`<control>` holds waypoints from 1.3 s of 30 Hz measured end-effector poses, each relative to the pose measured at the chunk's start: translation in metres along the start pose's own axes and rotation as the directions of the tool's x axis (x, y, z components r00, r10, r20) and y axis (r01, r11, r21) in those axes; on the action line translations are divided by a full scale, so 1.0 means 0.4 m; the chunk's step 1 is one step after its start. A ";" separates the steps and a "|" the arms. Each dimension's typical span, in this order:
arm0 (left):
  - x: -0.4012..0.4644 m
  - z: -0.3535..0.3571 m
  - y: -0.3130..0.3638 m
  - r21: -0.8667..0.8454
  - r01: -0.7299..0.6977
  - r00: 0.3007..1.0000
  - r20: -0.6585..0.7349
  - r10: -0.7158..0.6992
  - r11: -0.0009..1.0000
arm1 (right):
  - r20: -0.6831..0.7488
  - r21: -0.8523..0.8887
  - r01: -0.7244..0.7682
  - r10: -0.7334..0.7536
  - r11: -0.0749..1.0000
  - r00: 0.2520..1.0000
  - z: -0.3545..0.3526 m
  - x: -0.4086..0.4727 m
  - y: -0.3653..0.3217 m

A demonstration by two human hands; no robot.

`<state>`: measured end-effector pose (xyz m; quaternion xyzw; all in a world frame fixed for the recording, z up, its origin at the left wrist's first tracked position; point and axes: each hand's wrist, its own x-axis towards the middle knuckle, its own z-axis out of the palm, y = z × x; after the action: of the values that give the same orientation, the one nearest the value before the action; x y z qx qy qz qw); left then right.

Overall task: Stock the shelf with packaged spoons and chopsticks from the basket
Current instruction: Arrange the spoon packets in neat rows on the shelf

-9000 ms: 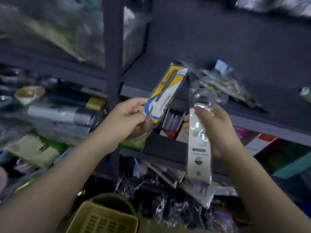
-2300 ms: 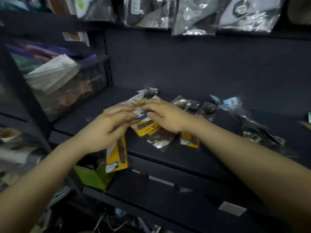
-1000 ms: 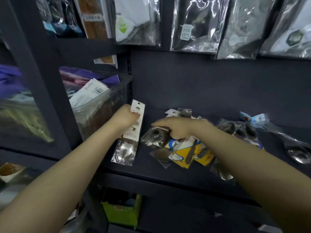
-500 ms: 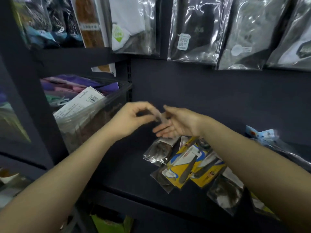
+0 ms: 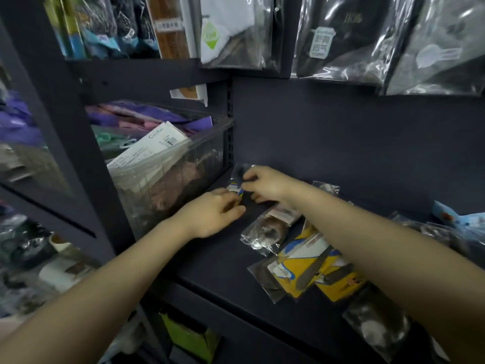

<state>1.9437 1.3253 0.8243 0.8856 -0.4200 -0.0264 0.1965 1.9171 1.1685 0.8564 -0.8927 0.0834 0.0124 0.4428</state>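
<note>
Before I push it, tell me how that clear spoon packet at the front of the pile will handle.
The clear spoon packet looks light and floppy: thin crinkled film. Its glossy wrap probably slides easily on the smooth shelf. It overlaps the yellow packet, so pushing may shift both.

Bare dark shelf (image 5: 210, 261) surface lies open below and in front of the left hand (image 5: 212, 214), up to the front edge. Left of it, a clear plastic bin (image 5: 168, 185) walls off the side. Right of the right hand (image 5: 265, 185), scattered packets (image 5: 301, 261) cover the shelf. Above both hands, the back panel (image 5: 341, 143) is unobstructed up to hanging bags (image 5: 341, 35).
</note>
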 end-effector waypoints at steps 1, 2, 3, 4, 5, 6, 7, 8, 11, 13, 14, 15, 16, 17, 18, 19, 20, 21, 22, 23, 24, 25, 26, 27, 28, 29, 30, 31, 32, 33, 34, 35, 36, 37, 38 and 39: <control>0.007 0.012 -0.006 0.077 0.014 1.000 0.021 -0.016 0.997 | -0.033 -0.128 0.053 -0.057 0.990 0.998 -0.019 0.004 0.007; 0.013 0.023 -0.010 0.147 0.021 0.999 0.037 -0.027 0.989 | -0.038 -0.212 0.111 -0.121 0.971 0.992 -0.042 0.000 0.012; 0.019 0.032 -0.012 0.206 0.020 0.999 0.044 -0.030 0.978 | 0.013 -0.247 0.167 -0.169 0.954 0.985 -0.067 -0.010 0.019; 0.024 0.036 -0.012 0.239 0.011 0.999 0.038 -0.021 0.971 | 0.120 -0.257 0.212 -0.187 0.943 0.975 -0.091 -0.028 0.022; 0.029 0.035 -0.013 0.250 -0.001 1.000 0.024 -0.005 0.968 | 0.246 -0.277 0.252 -0.185 0.927 0.951 -0.114 -0.046 0.026; 0.034 0.031 -0.012 0.249 -0.013 1.000 0.011 0.010 0.969 | 0.362 -0.341 0.280 -0.150 0.897 0.920 -0.133 -0.065 0.028; 0.039 0.025 -0.011 0.239 -0.020 1.000 0.005 0.020 0.971 | 0.444 -0.431 0.300 -0.090 0.851 0.892 -0.146 -0.080 0.031; 0.045 0.019 -0.012 0.233 -0.023 1.000 0.006 0.023 0.972 | 0.485 -0.514 0.314 -0.032 0.798 0.874 -0.152 -0.091 0.033; 0.057 0.003 -0.009 0.268 0.009 0.999 0.035 -0.020 0.963 | 0.521 -0.645 0.369 0.032 0.669 0.853 -0.144 -0.097 0.050; 0.056 -0.003 -0.005 0.328 0.040 0.998 0.026 -0.051 0.944 | 0.511 -0.661 0.404 -0.015 0.632 0.859 -0.137 -0.094 0.055; 0.052 -0.004 -0.005 0.352 0.053 0.998 0.011 -0.061 0.934 | 0.503 -0.664 0.413 -0.037 0.624 0.863 -0.138 -0.093 0.055; 0.048 -0.005 -0.009 0.360 0.066 0.998 -0.008 -0.068 0.930 | 0.503 -0.659 0.410 -0.036 0.631 0.864 -0.140 -0.093 0.057; 0.043 -0.006 -0.016 0.348 0.082 0.997 -0.023 -0.079 0.934 | 0.510 -0.652 0.397 -0.014 0.646 0.860 -0.140 -0.095 0.060; 0.039 -0.008 -0.026 0.325 0.095 0.995 -0.030 -0.091 0.941 | 0.525 -0.644 0.395 0.003 0.655 0.851 -0.140 -0.097 0.062; 0.036 -0.010 -0.037 0.304 0.106 0.994 -0.028 -0.102 0.947 | 0.537 -0.642 0.411 -0.002 0.648 0.843 -0.137 -0.101 0.064; 0.033 -0.010 -0.050 0.276 0.105 0.994 -0.023 -0.103 0.955 | 0.537 -0.641 0.434 -0.034 0.633 0.843 -0.132 -0.102 0.065; 0.030 -0.011 -0.057 0.229 0.097 0.995 -0.023 -0.094 0.969 | 0.522 -0.642 0.458 -0.088 0.615 0.849 -0.124 -0.104 0.065; 0.027 -0.012 -0.059 0.150 0.088 0.996 -0.039 -0.083 0.985 | 0.495 -0.651 0.472 -0.139 0.594 0.858 -0.116 -0.104 0.064; 0.023 -0.013 -0.055 0.034 0.085 0.994 -0.068 -0.083 0.996 | 0.470 -0.660 0.485 -0.189 0.573 0.862 -0.108 -0.102 0.062; 0.017 -0.015 -0.043 -0.113 0.076 0.991 -0.103 -0.088 0.991 | 0.448 -0.667 0.493 -0.228 0.559 0.864 -0.102 -0.099 0.062; 0.013 -0.017 -0.030 -0.269 0.059 0.987 -0.130 -0.097 0.961 | 0.423 -0.665 0.503 -0.277 0.552 0.863 -0.098 -0.097 0.060; 0.010 -0.020 -0.018 -0.412 0.020 0.982 -0.165 -0.096 0.911 | 0.380 -0.653 0.511 -0.342 0.560 0.860 -0.099 -0.090 0.059; 0.007 -0.024 -0.010 -0.511 -0.019 0.975 -0.200 -0.098 0.859 | 0.316 -0.619 0.521 -0.422 0.587 0.850 -0.105 -0.087 0.051; 0.005 -0.029 -0.003 -0.574 -0.050 0.969 -0.227 -0.101 0.817 | 0.221 -0.555 0.529 -0.500 0.641 0.837 -0.113 -0.085 0.037; 0.002 -0.036 0.007 -0.606 -0.074 0.962 -0.251 -0.103 0.792 | 0.104 -0.449 0.534 -0.552 0.717 0.828 -0.122 -0.088 0.017; -0.002 -0.044 0.021 -0.622 -0.090 0.958 -0.269 -0.104 0.778 | -0.009 -0.297 0.542 -0.570 0.786 0.822 -0.130 -0.093 -0.006; -0.004 -0.051 0.038 -0.638 -0.114 0.955 -0.283 -0.094 0.761 | -0.098 -0.127 0.549 -0.561 0.826 0.822 -0.135 -0.099 -0.031; -0.007 -0.058 0.057 -0.660 -0.153 0.954 -0.293 -0.065 0.735 | -0.165 0.047 0.552 -0.539 0.832 0.826 -0.136 -0.101 -0.051; -0.010 -0.061 0.077 -0.688 -0.200 0.955 -0.297 -0.019 0.698 | -0.204 0.219 0.537 -0.500 0.814 0.842 -0.133 -0.103 -0.069; -0.013 -0.064 0.096 -0.711 -0.235 0.954 -0.299 0.017 0.662 | -0.217 0.385 0.496 -0.446 0.778 0.868 -0.126 -0.103 -0.079; -0.015 -0.065 0.108 -0.734 -0.251 0.952 -0.304 0.025 0.631 | -0.203 0.521 0.434 -0.388 0.735 0.899 -0.117 -0.104 -0.087; -0.020 -0.068 0.117 -0.754 -0.245 0.951 -0.310 -0.002 0.609 | -0.188 0.608 0.376 -0.333 0.699 0.924 -0.109 -0.101 -0.088; -0.025 -0.070 0.120 -0.778 -0.225 0.948 -0.314 -0.053 0.586 | -0.166 0.674 0.319 -0.285 0.666 0.944 -0.099 -0.103 -0.089; -0.030 -0.072 0.122 -0.795 -0.196 0.945 -0.310 -0.107 0.573 | -0.141 0.728 0.265 -0.240 0.632 0.961 -0.087 -0.102 -0.083; -0.035 -0.071 0.123 -0.808 -0.161 0.943 -0.295 -0.152 0.567 | -0.103 0.777 0.203 -0.199 0.596 0.975 -0.073 -0.104 -0.078; -0.041 -0.069 0.122 -0.814 -0.119 0.944 -0.270 -0.188 0.569 | -0.073 0.801 0.158 -0.168 0.577 0.983 -0.060 -0.105 -0.072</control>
<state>1.9029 1.3188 0.8659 0.6920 -0.3031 -0.0750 0.6509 1.8792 1.1724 0.8979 -0.6007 -0.0046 -0.0622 0.7970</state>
